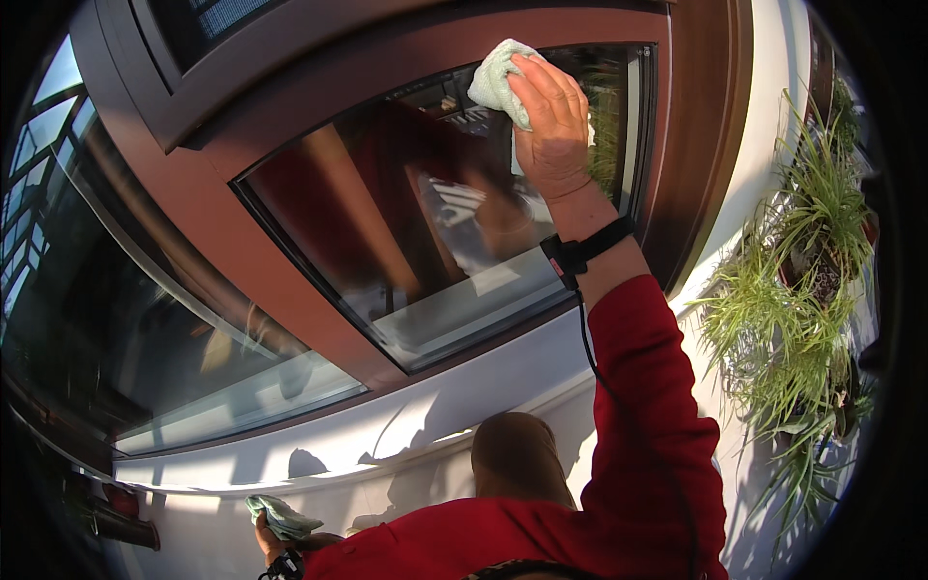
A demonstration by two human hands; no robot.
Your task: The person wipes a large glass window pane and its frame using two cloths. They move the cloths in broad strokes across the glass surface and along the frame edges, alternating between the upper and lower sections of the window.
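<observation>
My right hand presses a pale green cloth against the upper right of a window pane. The cloth is bunched under my fingers, near the top edge of the reddish-brown window frame. A black strap with a small device and a cable circles my right wrist. Low on the left, my left hand holds a second green cloth, folded and away from the glass. A strapped device sits on the left wrist too. Reflections of the arm and red sleeve show in the pane.
A white sill runs below the windows. Another glass pane lies to the left. Potted spider plants stand along the right. A dark brown sash juts out at upper left. Dark pots sit at lower left.
</observation>
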